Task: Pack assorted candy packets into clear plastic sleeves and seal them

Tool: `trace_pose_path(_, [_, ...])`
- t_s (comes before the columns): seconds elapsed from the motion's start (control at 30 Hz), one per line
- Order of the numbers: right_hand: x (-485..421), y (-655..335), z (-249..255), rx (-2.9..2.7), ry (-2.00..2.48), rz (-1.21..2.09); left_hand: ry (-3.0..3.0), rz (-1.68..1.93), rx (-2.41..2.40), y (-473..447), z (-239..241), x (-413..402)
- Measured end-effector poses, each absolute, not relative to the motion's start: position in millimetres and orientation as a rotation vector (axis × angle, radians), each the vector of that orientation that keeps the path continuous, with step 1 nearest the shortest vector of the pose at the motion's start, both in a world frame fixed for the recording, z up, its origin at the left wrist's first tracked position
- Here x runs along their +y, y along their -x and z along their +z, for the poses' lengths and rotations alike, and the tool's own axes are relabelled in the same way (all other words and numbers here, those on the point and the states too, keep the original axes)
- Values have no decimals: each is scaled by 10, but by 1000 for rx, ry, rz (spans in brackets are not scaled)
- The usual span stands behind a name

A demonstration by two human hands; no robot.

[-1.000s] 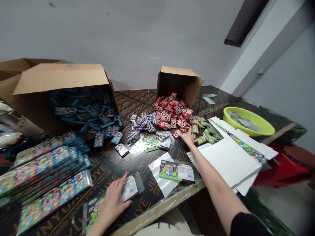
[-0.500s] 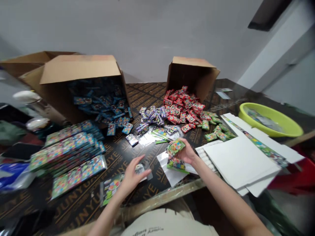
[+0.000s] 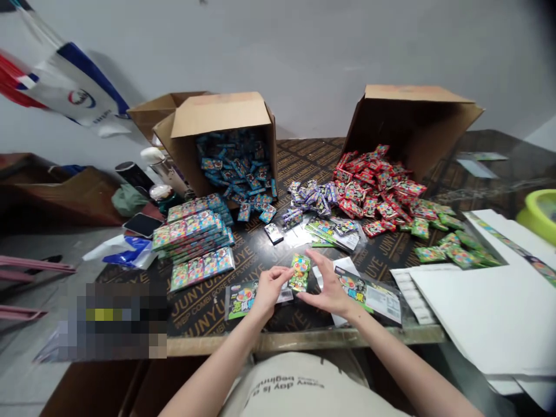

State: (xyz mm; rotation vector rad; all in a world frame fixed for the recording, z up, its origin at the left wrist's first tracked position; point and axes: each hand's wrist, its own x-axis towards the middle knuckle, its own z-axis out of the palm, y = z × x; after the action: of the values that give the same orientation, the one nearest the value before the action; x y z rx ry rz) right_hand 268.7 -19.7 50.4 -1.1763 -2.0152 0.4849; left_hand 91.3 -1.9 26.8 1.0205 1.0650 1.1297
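My left hand [image 3: 268, 288] and my right hand [image 3: 328, 285] meet over the near edge of the dark table [image 3: 208, 307], both pinching a small green candy packet [image 3: 300, 272] between them. Under my left hand lies a clear bag with a green printed card [image 3: 241, 299]. Beneath and to the right of my right hand lies a second bag with a green card [image 3: 369, 291]. Beyond my hands lie loose piles of small packets: purple ones [image 3: 310, 197], red ones [image 3: 373, 188] and green ones [image 3: 447, 246].
Two cardboard boxes lie tipped on their sides at the back, the left box [image 3: 221, 124] spilling blue packets [image 3: 237, 168], the right box [image 3: 412, 119] spilling red ones. Filled packs [image 3: 195, 240] are stacked at left. White card sheets [image 3: 482, 307] and a yellow-green basin [image 3: 541, 211] sit at right.
My right hand drew back from the far packets with a green packet. My left hand lifted off the bag and took hold of the packet too. The view swung left.
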Motion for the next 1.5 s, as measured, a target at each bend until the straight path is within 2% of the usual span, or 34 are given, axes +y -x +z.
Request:
trace_pose_path(0.27, [-198,-2637,513,-1959,1156,330,-1036,890,871,-829,332,-133])
trace_pose_path(0.4, [-170,-2589,523,-1839,1223,239,-1034,957,905,-840,324,-173])
trace_pose_path(0.57, [-166,-2502,527,-1952,1367,202,-832,946,871,-902,269,-144])
trace_pose_path(0.7, [-230,-2542,600,-2083,1440,315,-772,1002,983,-771,243,-21])
trace_pose_path(0.8, [-291,-2571,686,-2167,1329,429,-785,950,1007,-686,246,27])
trace_pose_path(1.0, [-256,-2528,661,-2360,1069,438,-880,859,966,-720,241,-23])
trace_pose_path(1.13, [-138,-2653,450,-2290,1222,283,-1487,886,1114,-516,134,-13])
trace_pose_path(1.23, [-80,-2757,272,-2283,1326,193,-2101,694,1255,-335,-13,-11])
trace_pose_path(1.3, [-79,-2779,194,-2303,1351,203,-2251,583,1294,-273,-93,-24])
trace_pose_path(1.37, [-102,-2771,169,-2328,1317,321,-2277,575,1295,-254,-128,-48])
trace_pose_path(1.5, [-133,-2751,219,-2297,1129,764,-2252,617,1182,-275,-74,-98])
